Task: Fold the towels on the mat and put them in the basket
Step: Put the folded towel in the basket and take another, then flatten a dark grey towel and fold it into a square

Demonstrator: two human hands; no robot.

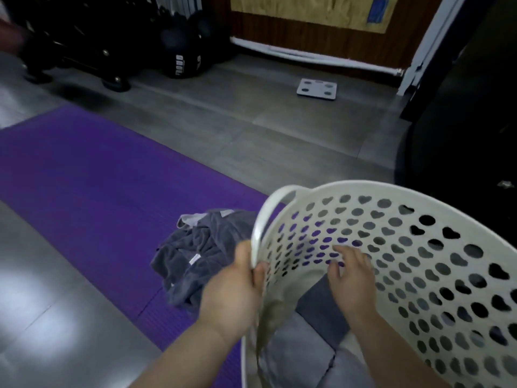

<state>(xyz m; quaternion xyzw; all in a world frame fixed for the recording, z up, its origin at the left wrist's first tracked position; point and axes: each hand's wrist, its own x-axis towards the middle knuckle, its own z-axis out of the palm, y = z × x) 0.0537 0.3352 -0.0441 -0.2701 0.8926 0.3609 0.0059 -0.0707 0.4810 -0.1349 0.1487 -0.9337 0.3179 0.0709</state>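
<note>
The basket point(363, 186) fills the frame from 3 to 6 o'clock, tipped so its open mouth faces the viewer. It is off-white moulded plastic, round, with a smooth rolled rim, an arched handle at its 10 o'clock edge, and walls pierced by rows of heart-shaped holes. The purple mat shows through the holes on the far wall.

The left hand point(232, 289) grasps the rim just below that handle, thumb on the outside and fingers curled over the inner edge. The right hand point(352, 287) is inside the basket, fingers spread and loose, holding nothing. I cannot tell whether its palm touches the cloth beneath.

Under that hand lie the folded towels point(321, 306): a flat, dark grey, plush rectangle on top and paler grey pads below it, towards 6 o'clock.

Just outside the basket, at 9 o'clock from the left hand, the unfolded towels point(195, 253) sit in a crumpled slate-grey heap of soft pile with pale hems and a small label. They rest on the mat point(84, 169), a ribbed purple foam sheet reaching to 10 o'clock.

The floor point(279, 130) is grey matte tile. A flat square scale point(317, 89) lies at 1 o'clock, and dark round balls point(181, 51) sit at 11 o'clock.
</note>
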